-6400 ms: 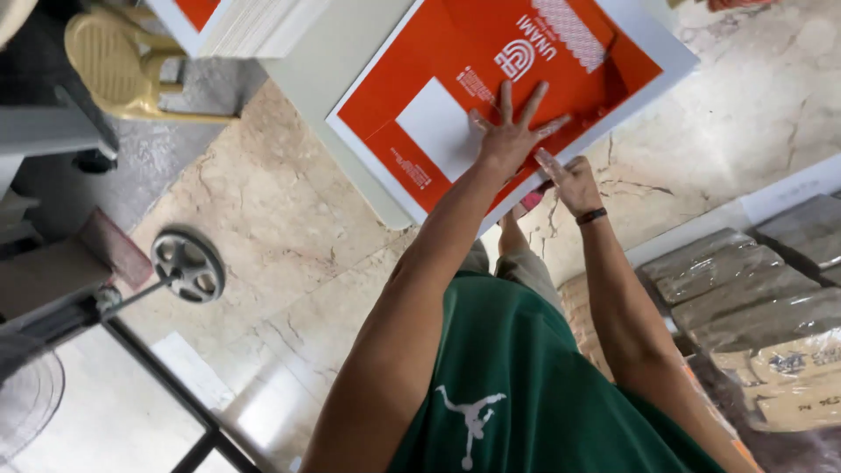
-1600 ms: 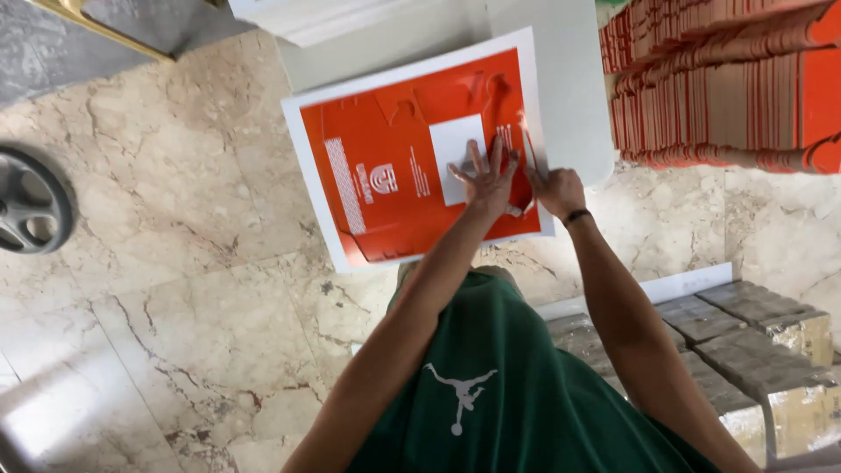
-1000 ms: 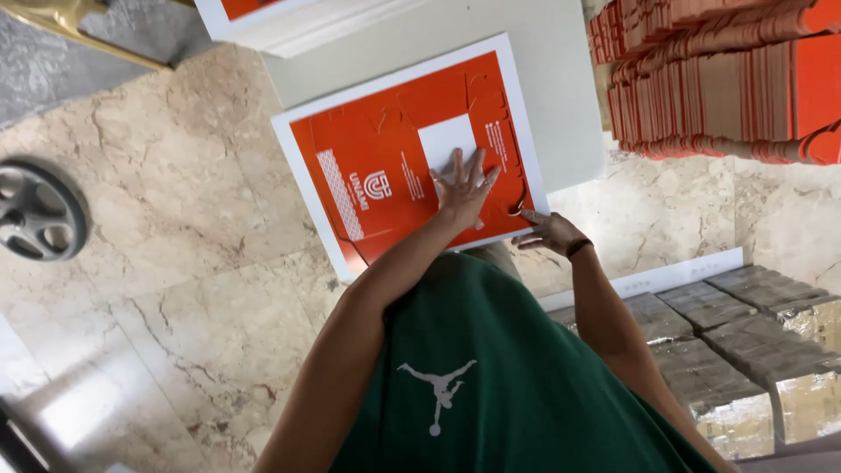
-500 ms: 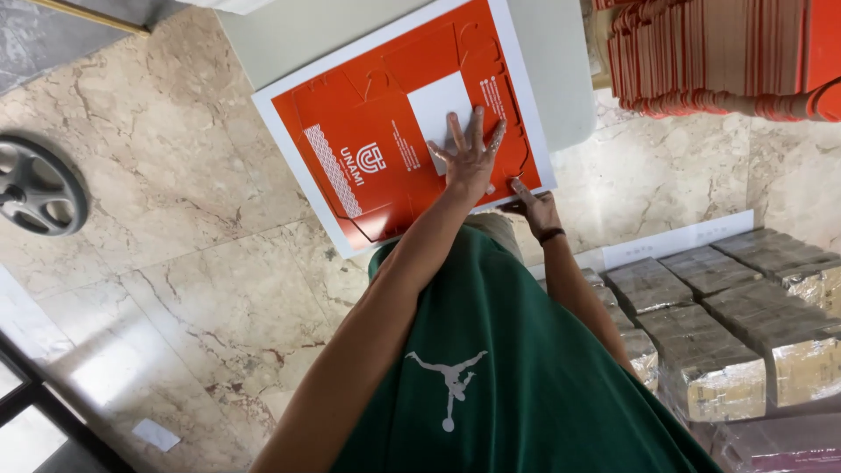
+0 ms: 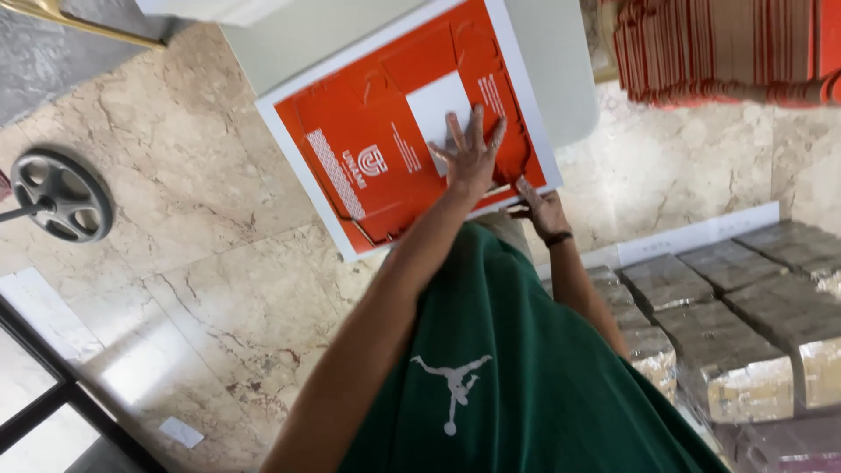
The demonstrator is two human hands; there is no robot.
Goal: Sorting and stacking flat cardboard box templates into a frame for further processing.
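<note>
A head-worn camera looks down on a person in a dark green shirt, working over a pale marble floor (image 5: pixel 201 289).

Near the top centre of the frame lies a flat orange cardboard box blank with a white border and a white label panel (image 5: pixel 385 149). It rests unfolded on a pale grey counter (image 5: pixel 561 79) that runs off the upper edge.

The left hand (image 5: pixel 471 156) is open, fingers spread, palm pressed flat on the blank just right of the white panel. The right hand (image 5: pixel 541 208) sits at the blank's lower right edge, just beside the left one. Its fingers curl toward the cardboard border, but whether they pinch it or only touch it cannot be told.

Judging from how it lies, the blank is still entirely flat: creases and cut flaps show, yet no wall or flap is raised, so any folding appears not yet done.

In the upper right corner is a stack of more flat orange cardboard blanks (image 5: pixel 727 52). At lower right sit several rectangular bundles wrapped in clear plastic (image 5: pixel 745 333). At the left edge lies a dark round metal wheel (image 5: pixel 63 194) on the floor.
</note>
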